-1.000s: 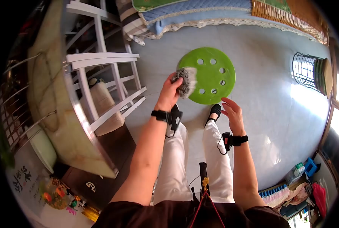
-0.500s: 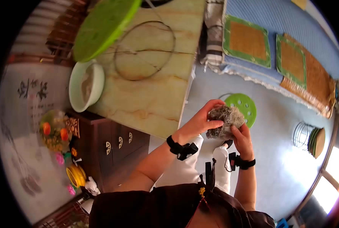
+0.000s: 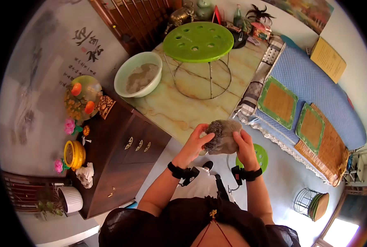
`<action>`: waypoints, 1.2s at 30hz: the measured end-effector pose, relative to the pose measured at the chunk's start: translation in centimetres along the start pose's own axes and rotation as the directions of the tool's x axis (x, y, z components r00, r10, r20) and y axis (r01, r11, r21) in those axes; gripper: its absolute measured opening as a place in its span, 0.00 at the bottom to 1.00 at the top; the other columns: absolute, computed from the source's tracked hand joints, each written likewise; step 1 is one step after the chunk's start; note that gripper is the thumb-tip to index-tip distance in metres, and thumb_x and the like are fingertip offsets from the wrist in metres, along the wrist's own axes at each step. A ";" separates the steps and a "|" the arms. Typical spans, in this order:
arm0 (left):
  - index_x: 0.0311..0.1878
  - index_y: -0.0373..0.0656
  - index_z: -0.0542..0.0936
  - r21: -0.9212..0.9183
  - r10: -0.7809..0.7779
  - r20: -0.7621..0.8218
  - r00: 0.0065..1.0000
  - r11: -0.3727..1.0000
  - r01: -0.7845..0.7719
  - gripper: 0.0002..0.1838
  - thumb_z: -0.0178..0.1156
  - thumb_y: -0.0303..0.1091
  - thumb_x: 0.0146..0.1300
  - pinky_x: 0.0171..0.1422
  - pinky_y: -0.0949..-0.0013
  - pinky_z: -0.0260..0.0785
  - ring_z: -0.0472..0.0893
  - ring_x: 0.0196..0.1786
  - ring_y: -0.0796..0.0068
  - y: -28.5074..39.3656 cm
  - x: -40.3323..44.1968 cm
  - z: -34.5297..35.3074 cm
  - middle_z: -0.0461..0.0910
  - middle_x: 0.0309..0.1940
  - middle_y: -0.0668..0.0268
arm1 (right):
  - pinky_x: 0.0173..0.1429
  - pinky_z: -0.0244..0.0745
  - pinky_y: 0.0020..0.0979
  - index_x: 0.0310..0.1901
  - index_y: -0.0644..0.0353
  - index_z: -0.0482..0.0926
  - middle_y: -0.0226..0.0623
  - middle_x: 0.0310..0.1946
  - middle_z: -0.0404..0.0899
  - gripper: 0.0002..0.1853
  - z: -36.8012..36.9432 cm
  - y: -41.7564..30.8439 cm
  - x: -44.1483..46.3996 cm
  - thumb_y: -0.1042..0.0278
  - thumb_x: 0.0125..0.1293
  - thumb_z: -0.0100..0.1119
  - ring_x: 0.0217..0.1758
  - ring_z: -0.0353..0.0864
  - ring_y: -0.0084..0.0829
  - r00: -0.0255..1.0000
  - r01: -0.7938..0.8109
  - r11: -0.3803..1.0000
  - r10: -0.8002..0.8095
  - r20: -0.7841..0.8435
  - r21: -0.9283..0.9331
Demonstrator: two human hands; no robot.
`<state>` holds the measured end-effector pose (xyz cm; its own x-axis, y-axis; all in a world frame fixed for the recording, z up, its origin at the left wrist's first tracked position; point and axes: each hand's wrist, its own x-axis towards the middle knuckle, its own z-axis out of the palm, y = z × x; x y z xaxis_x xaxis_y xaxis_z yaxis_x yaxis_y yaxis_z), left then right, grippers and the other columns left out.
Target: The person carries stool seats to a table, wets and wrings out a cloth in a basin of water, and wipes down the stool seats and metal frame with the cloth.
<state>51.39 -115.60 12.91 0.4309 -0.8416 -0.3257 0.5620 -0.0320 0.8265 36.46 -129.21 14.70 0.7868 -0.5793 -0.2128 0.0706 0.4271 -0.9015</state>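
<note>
A grey-brown fuzzy cloth (image 3: pixel 222 138) hangs bunched between my two hands, in front of my body. My left hand (image 3: pixel 196 144) grips its darker, looped side. My right hand (image 3: pixel 245 149) holds the smoother, lighter side. Beyond them is a marble-patterned table (image 3: pixel 163 111). On it stand a green round stool (image 3: pixel 198 41) with holes in its seat and thin metal legs, and a pale green basin (image 3: pixel 121 84) with murky greyish contents.
A dark wooden cabinet (image 3: pixel 121 173) with a yellow pot (image 3: pixel 74 154) is at left. Another green stool (image 3: pixel 259 158) stands on the floor behind my right hand. The blue-covered sofa (image 3: pixel 299 70) is at right, near stacked wire-legged stools (image 3: pixel 315 206).
The view has swung from the floor to the table and cabinet. My right hand, apart from the cloth a second ago, has taken hold of it together with my left hand.
</note>
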 end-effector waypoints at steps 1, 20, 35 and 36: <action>0.62 0.44 0.66 -0.002 0.015 -0.003 1.000 1.000 -0.015 0.26 0.63 0.34 0.62 0.37 0.77 0.67 0.74 0.41 0.84 0.9 -0.8 0.6 0.72 0.52 0.70 | 0.52 0.71 0.23 0.53 0.67 0.75 0.31 0.44 0.80 0.16 0.5 -0.5 0.2 0.64 0.71 0.54 0.46 0.76 0.20 1.000 -0.001 0.999 -0.001 0.030 0.043; 0.61 0.33 0.68 -0.385 0.356 0.234 0.905 0.888 -0.250 0.20 0.54 0.29 0.69 0.61 0.66 0.71 0.78 0.54 0.70 14.1 -0.4 -3.5 0.76 0.54 0.61 | 0.52 0.76 0.27 0.55 0.69 0.73 0.36 0.47 0.80 0.15 9.5 -7.0 7.4 0.70 0.71 0.51 0.47 0.80 0.25 0.967 0.155 0.977 -0.181 0.180 0.145; 0.44 0.39 0.72 0.044 0.676 0.082 0.732 0.731 -0.681 0.15 0.65 0.22 0.54 0.44 0.73 0.73 0.79 0.40 0.74 30.3 10.7 -13.0 0.78 0.39 0.65 | 0.44 0.70 0.25 0.59 0.61 0.73 0.34 0.50 0.79 0.21 15.0 -6.6 17.0 0.68 0.64 0.59 0.46 0.79 0.24 0.873 0.263 0.951 -0.306 -0.380 -0.161; 0.44 0.40 0.73 0.270 0.800 0.116 0.588 0.545 -0.794 0.16 0.66 0.23 0.53 0.45 0.72 0.72 0.79 0.40 0.74 31.0 12.4 -12.9 0.77 0.38 0.65 | 0.44 0.70 0.25 0.58 0.62 0.74 0.34 0.49 0.79 0.21 14.4 -6.4 17.0 0.68 0.63 0.58 0.46 0.79 0.24 0.859 0.261 0.951 -0.307 -0.410 -0.164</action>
<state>83.31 -120.09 28.59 0.6218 -0.5829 0.5231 -0.2267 0.5053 0.8326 58.23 -131.79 22.33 0.4028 -0.9133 -0.0608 0.1720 0.1408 -0.9750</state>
